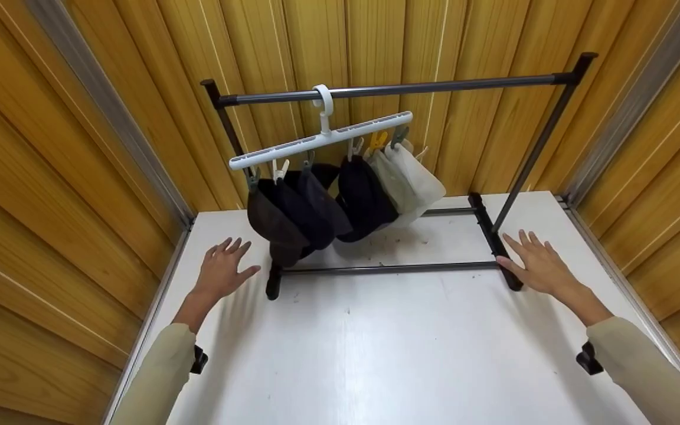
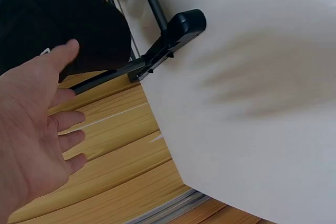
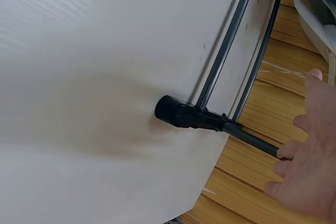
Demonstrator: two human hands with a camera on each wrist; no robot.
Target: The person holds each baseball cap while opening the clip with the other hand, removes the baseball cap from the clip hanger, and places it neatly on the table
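Observation:
A white hanger hooks over the top bar of a dark metal rack and tilts up to the right. From its clips hang several caps: a dark brown cap at the left end, dark blue or black caps in the middle, and a whitish cap at the right. My left hand, fingers spread, hovers left of the brown cap, apparently touching nothing. Fingers extended, my right hand is held near the rack's right foot; contact cannot be made out in the right wrist view.
The rack stands on a white tabletop, with a lower crossbar joining its feet. Wood-patterned panels rise behind and on both sides, with metal edging along the table. One clip on the hanger is yellow.

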